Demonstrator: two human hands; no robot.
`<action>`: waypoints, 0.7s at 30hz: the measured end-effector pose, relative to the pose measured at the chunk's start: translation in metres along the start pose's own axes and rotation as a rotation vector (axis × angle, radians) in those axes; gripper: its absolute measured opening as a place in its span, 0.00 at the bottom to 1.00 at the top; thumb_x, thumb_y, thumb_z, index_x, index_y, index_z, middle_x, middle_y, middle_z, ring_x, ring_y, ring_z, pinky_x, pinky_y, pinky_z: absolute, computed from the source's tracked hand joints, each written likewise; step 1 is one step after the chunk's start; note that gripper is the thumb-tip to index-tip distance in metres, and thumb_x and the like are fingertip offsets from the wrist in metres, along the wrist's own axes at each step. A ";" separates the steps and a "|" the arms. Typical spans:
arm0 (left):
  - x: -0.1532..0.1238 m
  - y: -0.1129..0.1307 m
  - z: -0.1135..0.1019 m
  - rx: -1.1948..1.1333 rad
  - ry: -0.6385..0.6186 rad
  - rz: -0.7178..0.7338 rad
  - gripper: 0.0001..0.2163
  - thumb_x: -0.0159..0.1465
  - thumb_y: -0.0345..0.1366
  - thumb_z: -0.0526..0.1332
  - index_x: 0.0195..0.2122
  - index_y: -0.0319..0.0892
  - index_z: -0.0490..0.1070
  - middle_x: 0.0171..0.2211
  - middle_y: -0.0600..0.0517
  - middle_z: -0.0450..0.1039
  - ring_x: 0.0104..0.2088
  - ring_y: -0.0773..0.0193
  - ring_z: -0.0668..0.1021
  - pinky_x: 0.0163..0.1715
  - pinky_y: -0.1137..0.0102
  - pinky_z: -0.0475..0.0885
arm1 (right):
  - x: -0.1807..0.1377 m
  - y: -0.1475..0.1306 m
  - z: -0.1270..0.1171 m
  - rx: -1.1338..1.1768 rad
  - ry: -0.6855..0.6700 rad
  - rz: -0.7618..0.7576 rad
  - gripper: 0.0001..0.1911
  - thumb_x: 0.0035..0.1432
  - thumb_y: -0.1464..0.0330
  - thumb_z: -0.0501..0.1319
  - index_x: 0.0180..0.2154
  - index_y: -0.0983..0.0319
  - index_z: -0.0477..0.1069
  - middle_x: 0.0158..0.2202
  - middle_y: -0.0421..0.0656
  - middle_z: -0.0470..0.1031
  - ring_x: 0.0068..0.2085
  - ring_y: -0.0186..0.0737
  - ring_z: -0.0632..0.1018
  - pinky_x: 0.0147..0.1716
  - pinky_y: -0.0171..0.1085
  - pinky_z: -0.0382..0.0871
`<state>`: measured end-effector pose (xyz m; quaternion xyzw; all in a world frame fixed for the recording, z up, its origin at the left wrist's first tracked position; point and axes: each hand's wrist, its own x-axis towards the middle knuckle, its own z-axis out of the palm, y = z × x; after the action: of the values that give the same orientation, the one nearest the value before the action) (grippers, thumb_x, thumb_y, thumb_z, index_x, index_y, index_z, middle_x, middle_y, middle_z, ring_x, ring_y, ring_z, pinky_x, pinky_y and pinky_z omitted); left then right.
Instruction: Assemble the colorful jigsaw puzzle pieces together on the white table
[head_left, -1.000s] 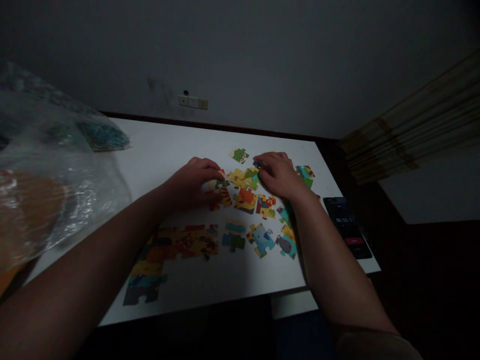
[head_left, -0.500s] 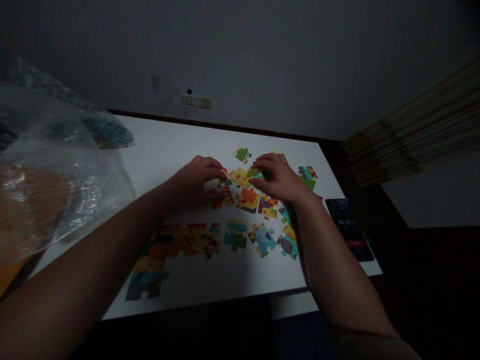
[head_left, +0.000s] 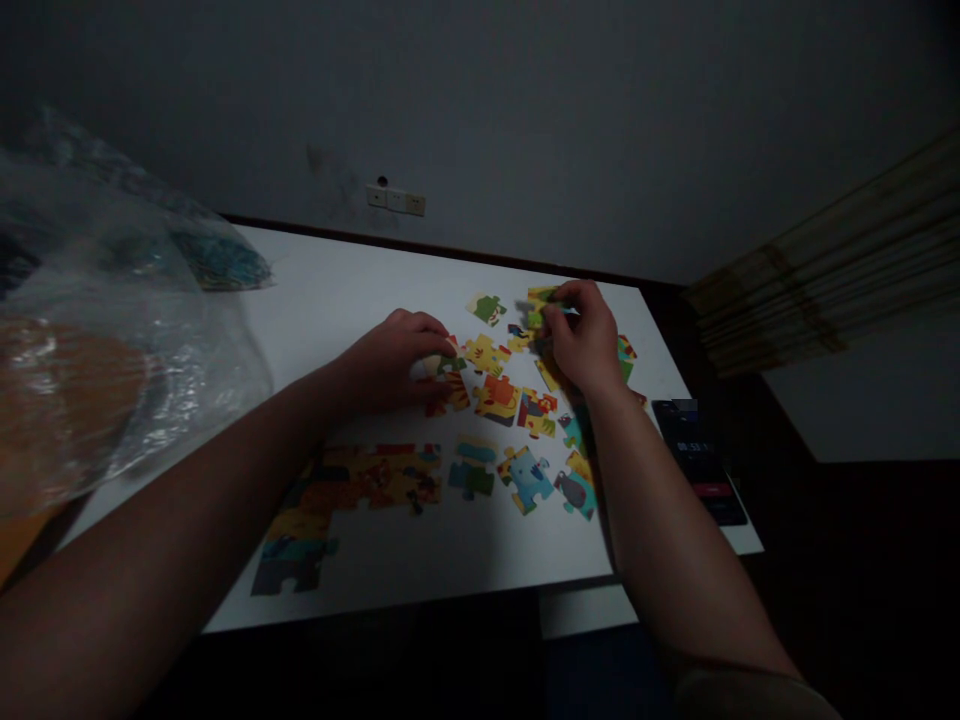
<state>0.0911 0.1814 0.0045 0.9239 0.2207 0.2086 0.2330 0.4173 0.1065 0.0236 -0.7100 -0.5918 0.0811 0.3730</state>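
My left hand (head_left: 394, 358) is curled at the left side of the loose puzzle pieces, with a cream-and-green puzzle piece (head_left: 450, 364) between thumb and fingers. An orange striped piece (head_left: 456, 392) lies just below it. Farther right, my right hand (head_left: 585, 335) pinches the edge of a yellow-and-green puzzle piece (head_left: 541, 302) at the back of the group. Around the hands are a yellow piece (head_left: 486, 353), an orange piece (head_left: 498, 397) and a blue elephant piece (head_left: 526, 479). Joined pieces (head_left: 375, 478) form an L-shaped corner nearer me, partly behind my left forearm.
A crumpled clear plastic bag (head_left: 187, 370) covers the left of the white table (head_left: 420, 570). On the right edge lies a phone (head_left: 697, 460) with a lit timer. Wall sockets (head_left: 396, 199) sit behind the table, and a curtain (head_left: 825, 270) hangs at right.
My right hand has moved back and slightly right, from the middle pieces to the yellow-and-green piece, uncovering a small piece with dark blue. My left hand stays almost still.
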 end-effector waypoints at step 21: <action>0.000 -0.002 0.001 -0.012 0.010 -0.005 0.20 0.66 0.53 0.73 0.55 0.52 0.85 0.61 0.42 0.82 0.60 0.42 0.80 0.63 0.45 0.72 | 0.004 0.002 0.012 -0.280 -0.236 -0.157 0.21 0.73 0.58 0.58 0.58 0.58 0.83 0.56 0.55 0.85 0.58 0.65 0.80 0.60 0.61 0.72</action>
<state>0.0912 0.1822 0.0026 0.9209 0.2229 0.2139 0.2378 0.4133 0.1154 0.0152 -0.6922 -0.6904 0.0517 0.2039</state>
